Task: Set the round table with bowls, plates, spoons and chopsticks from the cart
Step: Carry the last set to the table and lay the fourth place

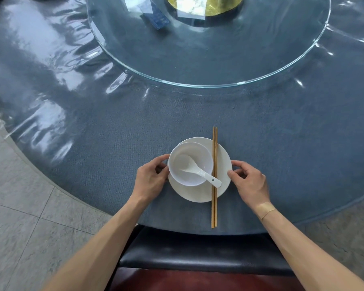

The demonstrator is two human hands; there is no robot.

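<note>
A white plate (222, 162) lies near the front edge of the round table (114, 131). On its left half stands a white bowl (200, 150) with a white spoon (198, 171) inside, handle pointing right over the rim. A pair of wooden chopsticks (214, 206) lies straight across the plate's right side, reaching past it both ways. My left hand (150, 177) pinches the plate's left edge beside the bowl. My right hand (248, 179) pinches the plate's right edge.
A large glass turntable (208, 59) sits over the table's middle, with a blue card (157, 17) and a gold base (204, 5) under it. Clear plastic covers the blue cloth. A dark chair back (187, 248) stands right below the setting. Grey floor tiles lie left.
</note>
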